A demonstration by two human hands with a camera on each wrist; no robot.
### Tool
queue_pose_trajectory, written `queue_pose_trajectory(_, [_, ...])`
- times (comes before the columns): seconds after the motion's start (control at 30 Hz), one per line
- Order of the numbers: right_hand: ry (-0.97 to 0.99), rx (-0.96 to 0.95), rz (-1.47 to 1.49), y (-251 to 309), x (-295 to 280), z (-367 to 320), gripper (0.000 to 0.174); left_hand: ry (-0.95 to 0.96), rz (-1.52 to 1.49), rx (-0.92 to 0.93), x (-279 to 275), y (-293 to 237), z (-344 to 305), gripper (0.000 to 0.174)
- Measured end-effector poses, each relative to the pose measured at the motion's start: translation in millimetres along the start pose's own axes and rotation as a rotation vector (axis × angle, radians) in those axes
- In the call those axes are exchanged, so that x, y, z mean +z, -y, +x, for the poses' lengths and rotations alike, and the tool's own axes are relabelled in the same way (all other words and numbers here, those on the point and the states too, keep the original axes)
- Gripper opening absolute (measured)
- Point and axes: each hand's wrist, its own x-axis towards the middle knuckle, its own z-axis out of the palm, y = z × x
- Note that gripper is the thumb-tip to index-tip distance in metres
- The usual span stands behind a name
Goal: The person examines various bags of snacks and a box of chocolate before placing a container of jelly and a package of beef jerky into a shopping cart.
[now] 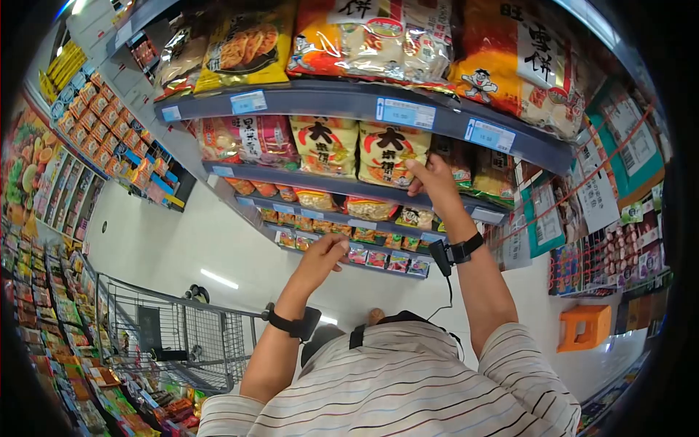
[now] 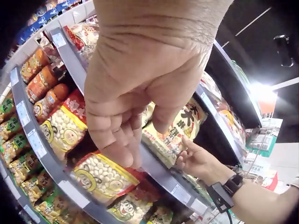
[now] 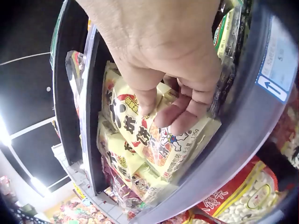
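Observation:
On the second shelf down, two cream-yellow bags of rice crackers stand side by side, a left bag [image 1: 325, 147] and a right bag [image 1: 392, 154]. My right hand [image 1: 435, 180] is at the right edge of the right bag. Its thumb and loosely bent fingers [image 3: 180, 114] lie over the front of that cracker bag [image 3: 140, 121] in the right wrist view, with printed wrapper showing between them. My left hand [image 1: 320, 256] hangs in front of the lower shelves, loosely curled and holding nothing; in the left wrist view its palm hides part of the shelf.
Large snack bags [image 1: 364, 40] fill the shelf above, behind a ledge [image 1: 320, 98] with price tags. White-bean-like snack bags [image 2: 65, 128] sit lower. A wire shopping cart [image 1: 175, 328] stands at left, an orange stool [image 1: 585, 328] at right. Hanging signs [image 1: 622, 138] border the right side.

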Motion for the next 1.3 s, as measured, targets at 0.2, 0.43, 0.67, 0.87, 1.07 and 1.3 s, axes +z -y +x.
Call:
queue_pose_trajectory(0.2, [0.073, -0.009, 0.035, -6.9, -8.6, 3.1, 0.038, -0.026, -0.014, -0.013, 28.8, 2.1, 14.1, 0.040])
queue_pose_trajectory(0.43, [0.203, 0.049, -0.169, 1.3, -24.1, 16.8, 0.043, -0.075, -0.048, -0.049, 27.0, -8.6, 13.8, 0.041])
queue_pose_trajectory(0.67, [0.143, 0.018, -0.085, -6.7, -21.2, 22.0, 0.043, -0.082, -0.071, -0.080, 31.1, -0.6, 15.8, 0.042])
queue_pose_trajectory(0.87, [0.220, 0.081, -0.218, 4.4, -30.0, 23.4, 0.047, -0.090, -0.073, -0.091, 29.6, 0.0, 16.8, 0.045])
queue_pose_trajectory(1.07, [0.097, -0.175, -0.670, 43.0, -40.4, 18.7, 0.064, -0.074, -0.067, -0.101, 30.4, 0.1, 21.7, 0.045])
queue_pose_trajectory(1.3, [-0.016, -0.458, -0.638, 45.8, -19.6, 68.8, 0.070, -0.061, -0.063, -0.082, 32.6, 2.3, 26.4, 0.045])
